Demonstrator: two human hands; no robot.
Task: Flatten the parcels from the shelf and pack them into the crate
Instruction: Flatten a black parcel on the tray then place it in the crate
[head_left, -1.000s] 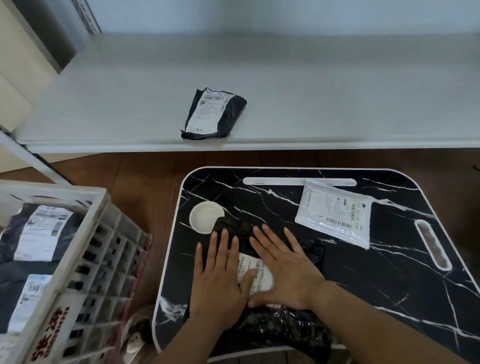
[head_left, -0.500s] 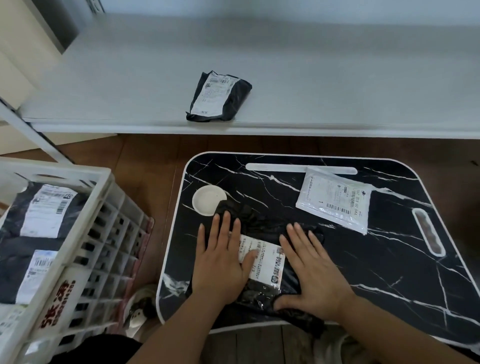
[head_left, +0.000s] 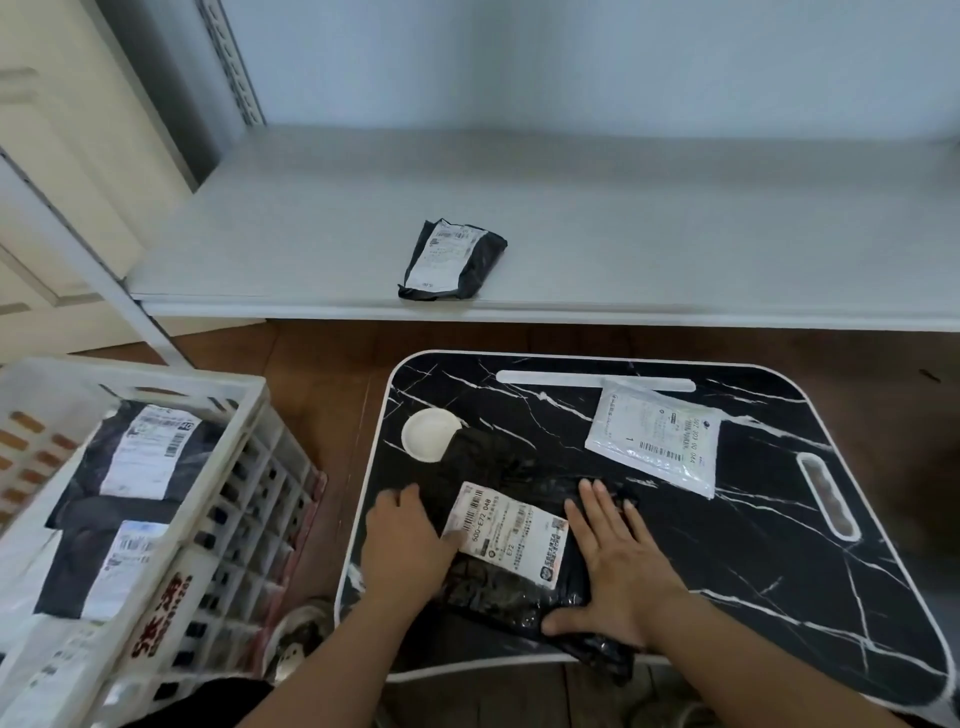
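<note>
1. Two hands work one black parcel (head_left: 511, 540) lying at the desk's (head_left: 753, 545) near-left part, its near end hanging over the near edge.
2. The right hand (head_left: 618, 566) lies flat on the parcel's right side, fingers straight and pressing down, its grip on nothing; this looks like the squeeze that pushes air out.
3. The left hand (head_left: 402, 548) sits at the parcel's left edge with fingers bent over it and thumb by the white label; whether it clasps the film or only pins it, I cannot tell.
4. A clear parcel (head_left: 657, 434) waits near the desk's far edge, probably next in turn.
5. Another black parcel (head_left: 449, 260) sits at the shelf's (head_left: 675, 234) front edge, within reach.
6. The crate (head_left: 218, 462) stands on the floor left of the desk, with flat black parcels already in it.
</note>
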